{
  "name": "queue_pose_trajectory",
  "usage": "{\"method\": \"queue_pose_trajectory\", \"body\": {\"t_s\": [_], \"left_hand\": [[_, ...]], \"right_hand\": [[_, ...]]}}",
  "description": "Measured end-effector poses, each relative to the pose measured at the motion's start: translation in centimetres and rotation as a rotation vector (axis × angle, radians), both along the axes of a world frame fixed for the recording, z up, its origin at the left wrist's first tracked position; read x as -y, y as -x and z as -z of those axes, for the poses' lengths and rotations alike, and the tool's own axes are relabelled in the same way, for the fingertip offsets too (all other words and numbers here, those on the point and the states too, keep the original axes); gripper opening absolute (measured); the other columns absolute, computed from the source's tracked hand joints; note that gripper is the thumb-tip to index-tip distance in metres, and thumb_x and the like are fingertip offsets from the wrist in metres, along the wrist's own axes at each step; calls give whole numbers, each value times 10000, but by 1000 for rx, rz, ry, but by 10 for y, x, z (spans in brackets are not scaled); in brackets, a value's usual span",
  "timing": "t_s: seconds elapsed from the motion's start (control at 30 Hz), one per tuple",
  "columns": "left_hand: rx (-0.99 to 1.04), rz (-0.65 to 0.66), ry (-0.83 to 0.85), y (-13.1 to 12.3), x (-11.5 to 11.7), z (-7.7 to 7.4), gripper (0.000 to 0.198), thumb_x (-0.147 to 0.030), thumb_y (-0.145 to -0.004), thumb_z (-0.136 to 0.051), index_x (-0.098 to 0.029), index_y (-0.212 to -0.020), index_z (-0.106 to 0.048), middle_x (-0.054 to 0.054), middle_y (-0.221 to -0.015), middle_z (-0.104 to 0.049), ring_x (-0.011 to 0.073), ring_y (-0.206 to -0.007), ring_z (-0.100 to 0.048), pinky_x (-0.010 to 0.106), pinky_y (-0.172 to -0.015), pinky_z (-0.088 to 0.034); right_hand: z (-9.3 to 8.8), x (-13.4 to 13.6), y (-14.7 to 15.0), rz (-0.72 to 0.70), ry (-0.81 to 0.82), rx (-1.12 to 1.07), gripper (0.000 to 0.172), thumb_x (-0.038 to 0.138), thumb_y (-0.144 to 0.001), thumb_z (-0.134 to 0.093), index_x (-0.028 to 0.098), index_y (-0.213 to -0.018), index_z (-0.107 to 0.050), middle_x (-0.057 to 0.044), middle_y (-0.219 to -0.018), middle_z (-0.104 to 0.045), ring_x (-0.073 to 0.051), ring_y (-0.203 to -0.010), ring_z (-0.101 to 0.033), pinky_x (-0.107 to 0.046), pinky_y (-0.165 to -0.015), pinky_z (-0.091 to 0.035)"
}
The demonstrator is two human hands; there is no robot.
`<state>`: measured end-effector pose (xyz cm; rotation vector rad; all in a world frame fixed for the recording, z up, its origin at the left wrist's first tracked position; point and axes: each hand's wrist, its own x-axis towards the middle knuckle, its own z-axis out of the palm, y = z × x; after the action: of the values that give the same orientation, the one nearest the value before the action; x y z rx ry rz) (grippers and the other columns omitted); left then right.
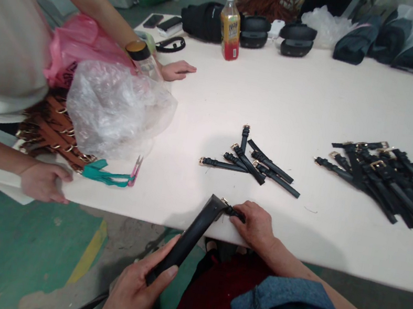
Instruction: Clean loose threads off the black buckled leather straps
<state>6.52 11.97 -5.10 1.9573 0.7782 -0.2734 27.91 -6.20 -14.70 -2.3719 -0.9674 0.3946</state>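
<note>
My left hand (137, 289) is closed round the lower end of a long black strap (192, 234) that slopes up to the white table's (280, 98) near edge. My right hand (254, 224) rests on that edge and pinches the strap's buckle end (231, 211). Just beyond lies a small heap of black straps with gold buckles (253, 164). A larger heap of the same straps (384, 178) lies to the right.
Another person stands at the left, one hand (44, 182) on the table corner, the other (177, 70) flat on the top. Near them are clear plastic bags (115, 106), brown straps (53, 130), teal-tagged snips (115, 175). A drink bottle (231, 26) and black bags (297, 38) stand far back.
</note>
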Motion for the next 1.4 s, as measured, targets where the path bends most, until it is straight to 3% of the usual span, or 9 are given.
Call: {"method": "queue_pose_trajectory", "body": {"t_s": [0.13,0.47,0.7,0.9,1.0,1.13,1.27,1.4], "left_hand": [[-24,20,-28,4,4,-1,574,-481,-829,-562,-278,-1358,-470,12,-1361,-522,251,-1295,-436,445,-1124,-265],[66,-42,-66,-31,19,12,556,-443,-838,-566,-254,-1354,-477,34,-1351,-534,261,-1275,-460,441,-1104,-318],[42,-158,2,-16,16,3,608,-504,-816,-574,-234,-1352,-482,40,-1355,-532,286,-1270,-461,472,-1111,-291],[-33,-214,96,12,29,-21,612,-536,-780,-598,-240,-1312,-533,5,-1361,-525,269,-1324,-388,449,-1140,-209],[-30,-169,156,12,38,-29,572,-532,-783,-591,-276,-1292,-552,-20,-1352,-528,264,-1325,-386,448,-1140,-202],[-24,-81,238,1,44,-27,591,-535,-776,-592,-282,-1307,-537,-5,-1340,-535,288,-1307,-411,477,-1128,-224],[4,-105,267,-8,41,-22,569,-532,-768,-602,-277,-1276,-570,-3,-1317,-557,303,-1298,-422,491,-1126,-227],[15,-38,339,-11,31,-20,556,-513,-775,-604,-276,-1277,-568,4,-1312,-565,309,-1274,-453,486,-1112,-268]], "right_hand": [[6,2,1,-7,-23,2,168,271,-816,-623,233,-975,-664,-31,-891,-635,-197,-877,-558,-290,-740,-402],[10,7,7,-28,-88,55,217,320,-820,-621,194,-996,-647,-62,-909,-605,-215,-883,-544,-316,-779,-425],[15,10,8,-14,-155,43,170,308,-820,-619,193,-942,-646,-69,-893,-588,-221,-868,-532,-329,-785,-433],[13,19,5,-93,-277,-39,271,228,-770,-620,193,-1039,-614,-75,-952,-582,-223,-894,-527,-345,-812,-447],[14,24,5,-118,-307,-61,430,174,-761,-577,196,-1190,-550,-84,-998,-576,-232,-929,-522,-371,-843,-452],[18,27,2,-105,-353,-113,651,132,-776,-535,204,-1395,-347,-67,-975,-585,-216,-894,-530,-381,-837,-468],[18,31,-4,-164,-395,-171,690,158,-808,-553,235,-1436,-277,-56,-1008,-596,-192,-868,-547,-373,-845,-479],[17,34,-8,-194,-391,-202,711,158,-817,-558,252,-1451,-250,-56,-1023,-598,-193,-888,-553,-384,-860,-480]]}}
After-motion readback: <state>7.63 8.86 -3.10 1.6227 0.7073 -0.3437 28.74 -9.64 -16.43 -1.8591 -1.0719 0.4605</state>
